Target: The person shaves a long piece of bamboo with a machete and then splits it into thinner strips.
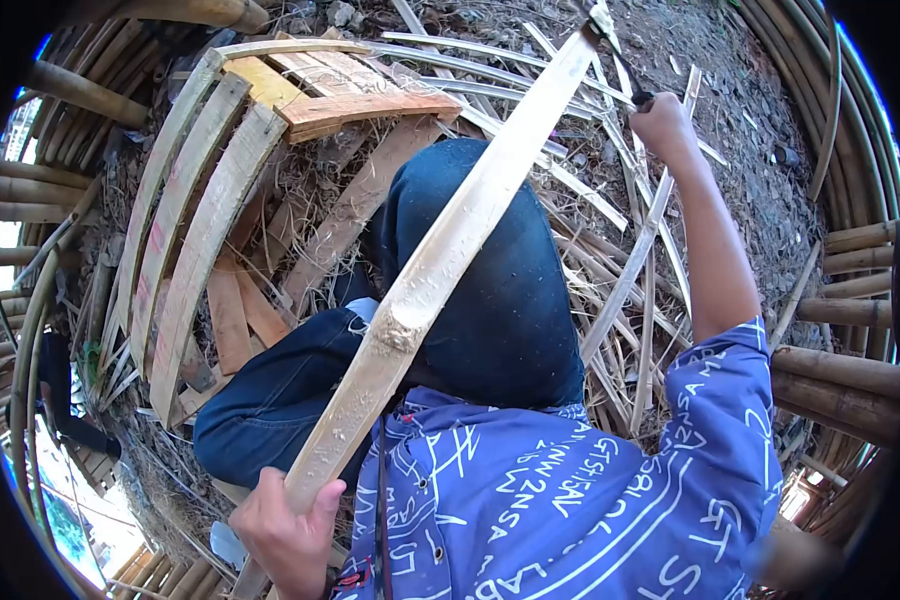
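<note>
A long, pale, split bamboo strip [468, 230] slants across the person's dark blue denim trousers [495, 325]. The left hand [285, 535] has its fingers curled round the strip's near end. The right hand [665, 128], near the far end, has its fingers closed round a black tool handle [643, 100]. Beside the knees stands a slatted, curved wooden frame [215, 235]; thin pale splints [635, 260] litter the brown earth ground [705, 60].

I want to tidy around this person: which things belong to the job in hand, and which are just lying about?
In use:
- bamboo strip, in the left hand
- knife, in the right hand

Seemingly just lying about:
- thin strips on the ground
- slatted wooden frame
</note>
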Action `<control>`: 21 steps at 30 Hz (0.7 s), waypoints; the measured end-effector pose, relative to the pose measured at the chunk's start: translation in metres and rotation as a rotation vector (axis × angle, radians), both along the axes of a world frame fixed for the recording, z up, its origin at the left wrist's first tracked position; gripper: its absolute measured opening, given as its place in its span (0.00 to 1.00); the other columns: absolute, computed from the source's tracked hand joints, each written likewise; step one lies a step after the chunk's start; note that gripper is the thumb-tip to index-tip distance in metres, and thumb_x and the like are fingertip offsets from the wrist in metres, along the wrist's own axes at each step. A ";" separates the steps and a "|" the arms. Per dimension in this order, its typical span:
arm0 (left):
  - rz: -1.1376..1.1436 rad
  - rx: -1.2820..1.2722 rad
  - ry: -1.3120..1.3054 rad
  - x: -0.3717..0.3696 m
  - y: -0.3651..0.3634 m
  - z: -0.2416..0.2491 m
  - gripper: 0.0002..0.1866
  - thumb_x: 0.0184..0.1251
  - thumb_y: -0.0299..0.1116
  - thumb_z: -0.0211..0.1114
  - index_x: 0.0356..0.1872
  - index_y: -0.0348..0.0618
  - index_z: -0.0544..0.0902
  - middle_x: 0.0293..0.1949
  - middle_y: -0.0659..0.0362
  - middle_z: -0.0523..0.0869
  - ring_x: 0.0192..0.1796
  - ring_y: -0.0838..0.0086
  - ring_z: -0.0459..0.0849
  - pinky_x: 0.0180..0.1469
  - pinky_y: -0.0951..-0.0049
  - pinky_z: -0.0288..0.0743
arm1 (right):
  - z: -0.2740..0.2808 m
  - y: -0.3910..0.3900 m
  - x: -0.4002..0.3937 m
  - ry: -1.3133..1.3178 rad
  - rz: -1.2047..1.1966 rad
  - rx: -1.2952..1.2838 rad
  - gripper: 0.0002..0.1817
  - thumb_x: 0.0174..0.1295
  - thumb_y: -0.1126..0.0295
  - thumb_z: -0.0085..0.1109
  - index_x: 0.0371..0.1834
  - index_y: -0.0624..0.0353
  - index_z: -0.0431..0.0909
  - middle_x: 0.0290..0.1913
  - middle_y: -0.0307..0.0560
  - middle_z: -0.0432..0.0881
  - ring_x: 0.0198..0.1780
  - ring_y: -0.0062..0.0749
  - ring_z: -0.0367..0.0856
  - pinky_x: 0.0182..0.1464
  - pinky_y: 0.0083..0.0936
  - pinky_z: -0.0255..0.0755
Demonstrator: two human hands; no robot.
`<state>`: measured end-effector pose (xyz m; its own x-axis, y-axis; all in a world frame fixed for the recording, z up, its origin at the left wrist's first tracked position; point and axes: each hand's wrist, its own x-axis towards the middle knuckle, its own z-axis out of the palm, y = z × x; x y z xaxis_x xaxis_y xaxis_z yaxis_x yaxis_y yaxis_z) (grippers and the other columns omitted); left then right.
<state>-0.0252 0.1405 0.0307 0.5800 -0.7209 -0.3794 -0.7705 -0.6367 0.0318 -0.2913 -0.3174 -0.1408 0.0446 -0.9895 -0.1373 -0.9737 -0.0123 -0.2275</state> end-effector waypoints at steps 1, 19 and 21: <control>0.011 0.004 -0.003 0.001 0.001 -0.005 0.34 0.58 0.69 0.58 0.43 0.43 0.82 0.34 0.44 0.84 0.29 0.47 0.82 0.29 0.54 0.71 | -0.005 -0.007 -0.006 -0.035 -0.007 0.015 0.14 0.49 0.66 0.58 0.33 0.64 0.84 0.36 0.63 0.85 0.43 0.51 0.85 0.50 0.38 0.76; -0.179 -0.397 -0.006 0.025 -0.029 -0.048 0.32 0.57 0.62 0.65 0.20 0.40 0.68 0.14 0.48 0.71 0.18 0.48 0.74 0.20 0.59 0.64 | 0.075 0.133 0.005 -0.929 -0.023 0.752 0.11 0.56 0.70 0.63 0.36 0.57 0.68 0.12 0.33 0.68 0.09 0.17 0.66 0.11 0.17 0.60; -0.173 -0.425 0.005 0.024 -0.035 -0.053 0.32 0.57 0.62 0.65 0.20 0.39 0.68 0.14 0.48 0.71 0.18 0.48 0.74 0.20 0.60 0.64 | 0.085 0.147 0.009 -0.848 0.001 0.802 0.14 0.56 0.70 0.64 0.40 0.62 0.70 0.14 0.33 0.70 0.10 0.17 0.68 0.11 0.15 0.61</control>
<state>-0.0007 0.1059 -0.0220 0.4367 -0.8991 -0.0314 -0.8633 -0.4286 0.2663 -0.2820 -0.1706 -0.0556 0.4227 -0.6327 -0.6488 -0.5056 0.4295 -0.7483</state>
